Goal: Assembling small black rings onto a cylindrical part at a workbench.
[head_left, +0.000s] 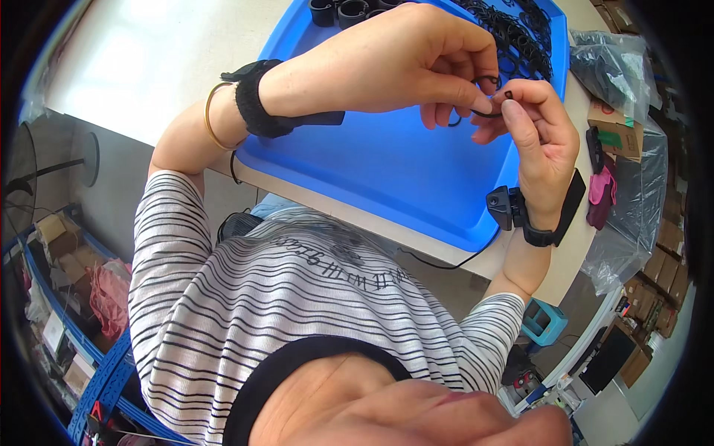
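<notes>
My left hand [435, 59] reaches over the blue tray [372, 178], its thumb and fingers pinched on a thin black ring [487, 114]. Close beside it, my right hand [547, 134] pinches the same black piece between thumb and forefinger, where a small dark end shows at the fingertip. Fingers hide part of the piece, so I cannot tell its full shape. Behind the hands, a tangled pile of thin black rings [513, 37] fills the tray's far right. Several short black cylinders [352, 13] stand at the tray's far edge.
The tray rests on a pale table [163, 67]. Clear plastic sheeting [628, 193], a cardboard box [616, 134] and a pink and maroon cloth [601, 195] lie at the right. A black cable [446, 264] runs below the tray's near edge. Blue shelving [111, 379] stands lower left.
</notes>
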Demonstrator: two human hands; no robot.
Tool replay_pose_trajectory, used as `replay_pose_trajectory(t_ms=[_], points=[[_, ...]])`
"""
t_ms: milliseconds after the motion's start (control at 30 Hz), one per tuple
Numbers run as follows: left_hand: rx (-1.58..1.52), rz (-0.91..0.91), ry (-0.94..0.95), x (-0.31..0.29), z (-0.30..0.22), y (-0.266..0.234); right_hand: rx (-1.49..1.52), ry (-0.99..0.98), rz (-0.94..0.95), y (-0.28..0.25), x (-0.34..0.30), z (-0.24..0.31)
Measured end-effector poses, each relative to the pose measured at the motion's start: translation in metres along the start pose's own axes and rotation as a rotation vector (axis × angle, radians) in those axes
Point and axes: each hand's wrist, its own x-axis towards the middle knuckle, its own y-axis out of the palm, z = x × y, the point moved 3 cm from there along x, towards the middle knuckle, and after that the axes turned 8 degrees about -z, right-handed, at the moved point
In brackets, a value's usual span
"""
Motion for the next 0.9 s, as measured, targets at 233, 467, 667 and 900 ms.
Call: replay_pose_trajectory(t_ms=[233,467,667,900], points=[[0.375,0.021,0.187,0.006,0.005,-0.002,0.059,-0.002,-0.027,0.0,-0.001,-0.005],[0.447,-0.034,0.456,0.007,0.017,0.003,0.079,0.005,0.02,-0.002,0.001,-0.005],[0.555,-0.025,0.546,0.006,0.017,0.004,0.061,-0.009,0.037,0.002,0.0,-0.006],[0.637,-0.022,0.588,0.005,0.019,0.002,0.08,-0.009,0.067,0.003,0.003,-0.012]])
